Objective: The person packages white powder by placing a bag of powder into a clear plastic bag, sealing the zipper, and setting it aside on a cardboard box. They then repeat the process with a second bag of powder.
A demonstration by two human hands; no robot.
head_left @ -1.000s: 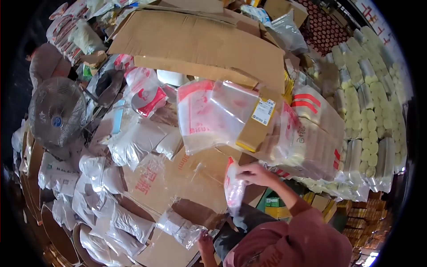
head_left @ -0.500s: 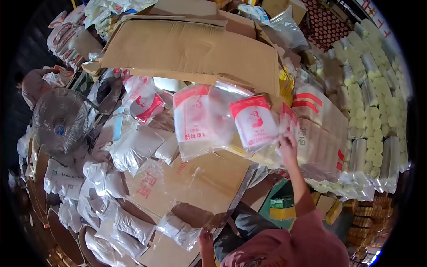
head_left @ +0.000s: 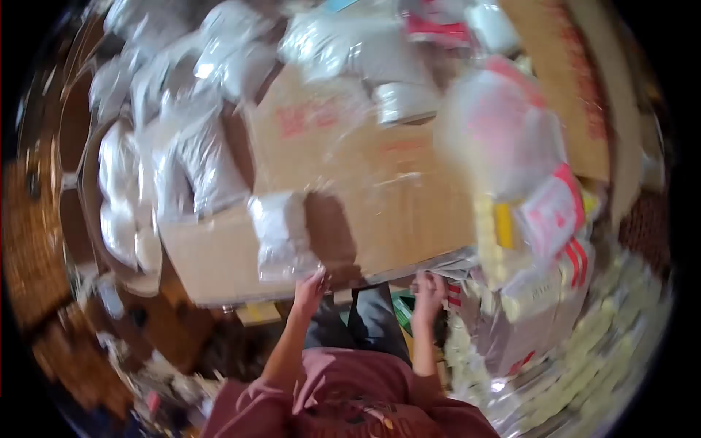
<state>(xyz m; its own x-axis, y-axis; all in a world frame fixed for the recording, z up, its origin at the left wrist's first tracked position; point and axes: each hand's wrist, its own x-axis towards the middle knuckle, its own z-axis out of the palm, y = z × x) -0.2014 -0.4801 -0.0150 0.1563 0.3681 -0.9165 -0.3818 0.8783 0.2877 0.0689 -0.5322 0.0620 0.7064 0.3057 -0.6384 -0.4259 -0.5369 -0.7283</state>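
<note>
My left hand (head_left: 310, 286) is closed at the lower right corner of a small clear bag with white contents (head_left: 281, 235), which lies on a brown cardboard sheet (head_left: 380, 197). To its right, my right hand (head_left: 429, 293) has its fingers curled together at the sheet's near edge, beside crumpled clear plastic (head_left: 454, 264). Whatever that hand may hold is too small to make out. Farther right lie a blurred pink-and-white printed bag (head_left: 511, 124) and a red-and-white printed packet (head_left: 551, 212).
Filled white bags (head_left: 208, 160) cover the left and far side of the cardboard. Round cardboard drums (head_left: 89, 153) stand at the left. A long carton flap (head_left: 558, 87) lies at the right, with wrapped packages (head_left: 533, 306) nearer me.
The view has turned and moved nearer the cardboard sheet. My right hand has left the printed packets and come back to the sheet's near edge. My left hand stays by the small bag.
</note>
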